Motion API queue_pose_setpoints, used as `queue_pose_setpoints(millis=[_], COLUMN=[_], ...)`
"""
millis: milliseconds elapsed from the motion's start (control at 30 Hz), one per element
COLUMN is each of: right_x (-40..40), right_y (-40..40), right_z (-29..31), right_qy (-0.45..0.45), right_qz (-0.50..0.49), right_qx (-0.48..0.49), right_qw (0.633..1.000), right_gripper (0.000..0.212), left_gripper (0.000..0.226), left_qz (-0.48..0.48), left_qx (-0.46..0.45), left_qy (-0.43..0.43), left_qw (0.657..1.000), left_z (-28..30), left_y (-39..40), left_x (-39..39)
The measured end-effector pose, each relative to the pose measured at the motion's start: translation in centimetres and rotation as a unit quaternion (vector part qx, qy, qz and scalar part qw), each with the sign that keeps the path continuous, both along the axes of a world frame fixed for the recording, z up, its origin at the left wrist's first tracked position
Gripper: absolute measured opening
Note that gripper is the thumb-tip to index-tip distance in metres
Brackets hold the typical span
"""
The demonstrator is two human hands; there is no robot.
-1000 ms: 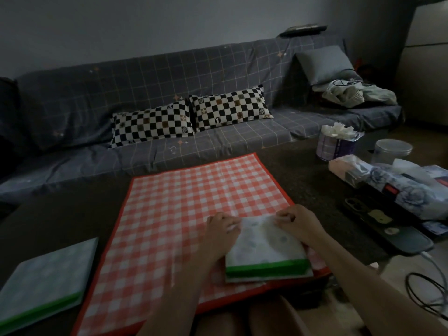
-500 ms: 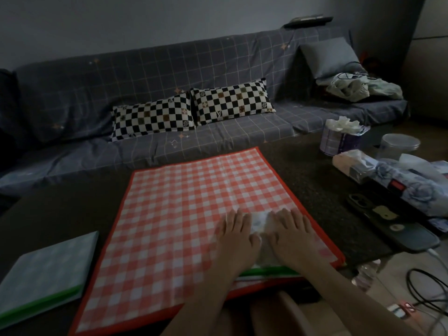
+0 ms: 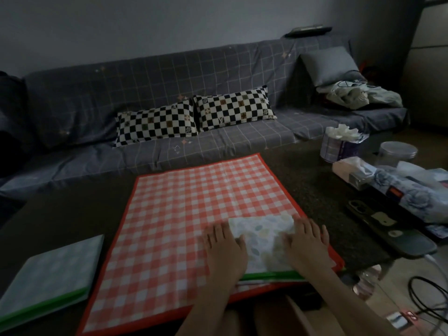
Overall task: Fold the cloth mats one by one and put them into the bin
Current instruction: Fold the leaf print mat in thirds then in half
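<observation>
- Folded mat (image 3: 264, 241), pale with a leaf print and a green edge toward the person, lies on the near right part of the red check mat (image 3: 194, 214).
- Red check mat is spread flat on the dark table (image 3: 72, 209), its orange border showing on all sides in view.
- Left hand (image 3: 224, 248) lies flat, palm down, fingers straight, across the folded mat's left edge and the red check mat beside it; it grasps nothing.
- Right hand (image 3: 306, 246) lies flat, palm down, fingers straight and spread, on the folded mat's right part; it grasps nothing.
- Second folded mat (image 3: 51, 270), pale blue-green with a green edge, sits at the table's near left corner, well apart from both hands.
- Bin cannot be made out in this view.
- Table's right side holds a tissue roll pack (image 3: 339, 146), a clear jar (image 3: 397, 154), a flowered tissue pack (image 3: 417, 197) and a phone (image 3: 388, 229).
- Sofa (image 3: 169, 81) with a grey grid cover stands behind the table, with two chequered pillows (image 3: 194, 117) on the seat.
- Grey cushion (image 3: 327, 64) and a heap of clothes (image 3: 358, 95) rest at the sofa's right end.
- Cables (image 3: 429, 294) lie on the floor at lower right.
</observation>
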State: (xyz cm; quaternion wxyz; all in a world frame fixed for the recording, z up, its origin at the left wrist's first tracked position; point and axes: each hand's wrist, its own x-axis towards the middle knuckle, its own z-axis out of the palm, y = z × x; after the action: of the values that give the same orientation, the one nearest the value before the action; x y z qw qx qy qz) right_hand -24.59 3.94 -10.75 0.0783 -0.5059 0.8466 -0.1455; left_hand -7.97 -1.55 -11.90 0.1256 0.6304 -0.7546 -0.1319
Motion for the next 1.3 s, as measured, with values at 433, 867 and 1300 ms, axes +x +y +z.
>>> queue_pose_setpoints(millis=[433,867,1300], right_x=[1.7,10.7,26.0], right_y=[1.0,-3.8,-9.0], right_z=[3.1,5.5,4.9], right_qy=[-0.262,-0.342,-0.351], right_qz=[-0.066,0.159,0.281], right_qx=[-0.128,-0.188,-0.13], right_qw=[0.954,0.907,0.884], right_gripper=[0.028,0.052,0.056], left_gripper=[0.04,0.035,0.037], left_qz=[0.021,0.137,0.273], left_qx=[0.074,-0.019,-0.107], left_qy=[0.378,0.507,0.367], left_qw=[0.922,0.851,0.883], left_z=[2.0,6.1,6.0], left_y=[0.9,-0.9,-2.5], left_x=[1.5,12.5,28.4])
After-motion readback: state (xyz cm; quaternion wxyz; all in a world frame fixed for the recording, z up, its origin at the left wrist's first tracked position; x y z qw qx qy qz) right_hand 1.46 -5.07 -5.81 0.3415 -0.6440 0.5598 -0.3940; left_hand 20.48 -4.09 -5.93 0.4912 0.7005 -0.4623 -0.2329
